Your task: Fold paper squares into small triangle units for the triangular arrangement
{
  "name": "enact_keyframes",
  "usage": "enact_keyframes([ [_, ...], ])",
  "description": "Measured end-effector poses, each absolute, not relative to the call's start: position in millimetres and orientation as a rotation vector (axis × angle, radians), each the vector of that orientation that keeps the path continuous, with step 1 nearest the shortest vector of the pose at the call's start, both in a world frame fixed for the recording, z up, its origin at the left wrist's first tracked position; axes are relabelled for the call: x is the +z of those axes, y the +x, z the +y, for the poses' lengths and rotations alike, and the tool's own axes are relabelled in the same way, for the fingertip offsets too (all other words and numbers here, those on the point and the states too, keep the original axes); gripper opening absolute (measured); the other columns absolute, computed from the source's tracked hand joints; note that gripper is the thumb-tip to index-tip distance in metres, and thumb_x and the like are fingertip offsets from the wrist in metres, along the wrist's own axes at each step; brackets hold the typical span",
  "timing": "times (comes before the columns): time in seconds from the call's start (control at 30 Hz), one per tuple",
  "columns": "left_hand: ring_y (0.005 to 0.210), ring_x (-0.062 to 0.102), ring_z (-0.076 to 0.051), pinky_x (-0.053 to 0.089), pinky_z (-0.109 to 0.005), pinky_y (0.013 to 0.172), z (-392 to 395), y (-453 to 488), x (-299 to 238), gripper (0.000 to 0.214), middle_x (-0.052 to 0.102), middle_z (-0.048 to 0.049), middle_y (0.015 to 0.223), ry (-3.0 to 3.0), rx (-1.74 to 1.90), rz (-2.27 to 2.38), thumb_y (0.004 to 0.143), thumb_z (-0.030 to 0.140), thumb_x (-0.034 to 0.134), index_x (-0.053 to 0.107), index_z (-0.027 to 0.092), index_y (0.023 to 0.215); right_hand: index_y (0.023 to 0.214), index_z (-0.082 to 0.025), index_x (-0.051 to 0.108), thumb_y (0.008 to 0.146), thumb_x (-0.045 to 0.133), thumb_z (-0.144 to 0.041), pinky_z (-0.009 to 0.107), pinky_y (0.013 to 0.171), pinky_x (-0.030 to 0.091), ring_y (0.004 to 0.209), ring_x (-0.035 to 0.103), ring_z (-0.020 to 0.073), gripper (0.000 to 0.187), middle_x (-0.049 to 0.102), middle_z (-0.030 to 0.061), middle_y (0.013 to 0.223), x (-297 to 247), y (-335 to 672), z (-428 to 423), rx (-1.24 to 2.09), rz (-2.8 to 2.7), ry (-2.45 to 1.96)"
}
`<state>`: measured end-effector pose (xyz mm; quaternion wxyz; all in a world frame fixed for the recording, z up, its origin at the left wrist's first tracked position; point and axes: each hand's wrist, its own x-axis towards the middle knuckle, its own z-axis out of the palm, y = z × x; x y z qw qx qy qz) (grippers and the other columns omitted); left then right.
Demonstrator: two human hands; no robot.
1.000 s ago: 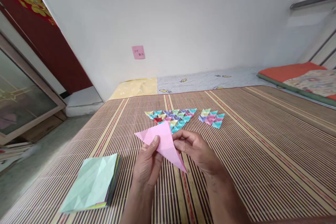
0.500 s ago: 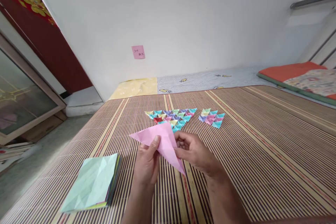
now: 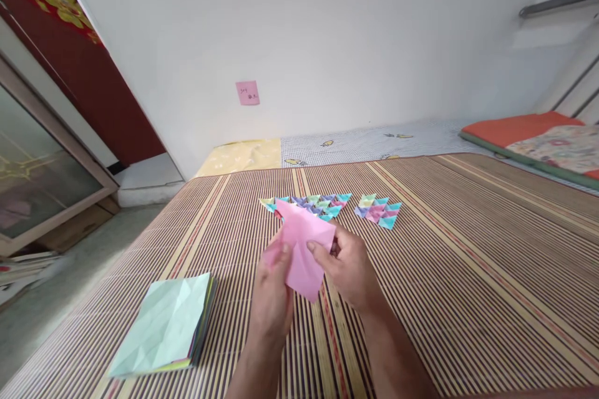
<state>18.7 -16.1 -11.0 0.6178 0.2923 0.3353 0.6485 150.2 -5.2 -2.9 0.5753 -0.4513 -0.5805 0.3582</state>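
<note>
A creased sheet of pink paper (image 3: 306,255) is held in the air between both hands. My left hand (image 3: 274,287) is closed on its left side, thumb on top and slightly blurred. My right hand (image 3: 349,265) pinches the right edge, with the thumb over the face of the sheet and the other fingers behind. Just beyond the paper, several small folded paper pieces (image 3: 334,206) in many colours lie in rows, partly covered by the sheet. A smaller group of folded pieces (image 3: 378,211) sits to the right of them.
On the left lies a stack of coloured paper (image 3: 161,321) with a pale green sheet on top. A striped bamboo mat (image 3: 468,274) spreads under everything. A folded orange quilt (image 3: 524,131) rests at the far right, and a pink note (image 3: 247,93) is stuck to the wall.
The pink paper has gone from a folded, pointed shape to a more opened, turned one. My left hand has shifted slightly right, and my right thumb now lies on the sheet's face.
</note>
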Motion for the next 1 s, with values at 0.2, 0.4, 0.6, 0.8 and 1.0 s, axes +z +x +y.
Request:
enact_keyframes([
  [0.2,0.117,0.074,-0.027,0.055,-0.039,0.111,-13,8,2,0.039,0.081,-0.0149,0.113,0.393,1.540,0.808,0.096,0.013,0.065,0.066,0.010,0.134,0.093,-0.018,0.069,0.085,0.069,-0.029,0.026,0.063,0.055,0.071,0.070,0.0185,0.013,0.074,0.0022,0.082,-5,168,2,1.006,-1.212,-0.976],
  [0.4,0.114,0.076,-0.027,0.057,-0.042,0.109,-9,-1,10,0.043,0.082,-0.0156,0.109,0.244,1.430,0.650,0.103,0.012,0.049,0.057,0.010,0.145,0.095,-0.018,0.071,0.089,0.064,-0.032,0.024,0.051,0.048,0.050,0.060,0.0137,0.017,0.061,-0.0046,0.057,-13,176,5,1.007,-1.223,-1.014],
  [0.6,0.101,0.080,-0.023,0.064,-0.032,0.094,-2,-5,14,0.047,0.082,-0.0160,0.106,0.180,1.473,0.643,0.103,0.007,0.042,0.052,0.009,0.149,0.125,-0.022,0.070,0.086,0.058,-0.018,0.048,0.103,0.054,0.121,0.067,0.0275,0.040,0.071,0.0113,0.127,-2,176,-1,0.518,-1.524,-1.082],
  [0.8,0.095,0.079,-0.021,0.065,-0.026,0.080,-1,-2,7,0.044,0.081,-0.0146,0.107,0.258,1.516,0.549,0.101,0.007,0.049,0.059,0.012,0.143,0.122,-0.029,0.071,0.085,0.072,-0.021,0.050,0.117,0.045,0.142,0.053,0.0284,0.038,0.055,0.0092,0.151,16,170,-18,0.465,-1.760,-1.033],
  [1.0,0.072,0.072,-0.017,0.061,-0.024,0.066,-9,-1,-4,0.022,0.079,-0.0100,0.091,0.479,1.392,0.505,0.090,0.031,0.077,0.077,0.013,0.101,0.081,-0.022,0.072,0.093,0.069,-0.037,0.047,0.108,0.050,0.124,0.066,0.0289,0.019,0.071,0.0115,0.126,7,165,-11,0.679,-1.435,-1.050],
])
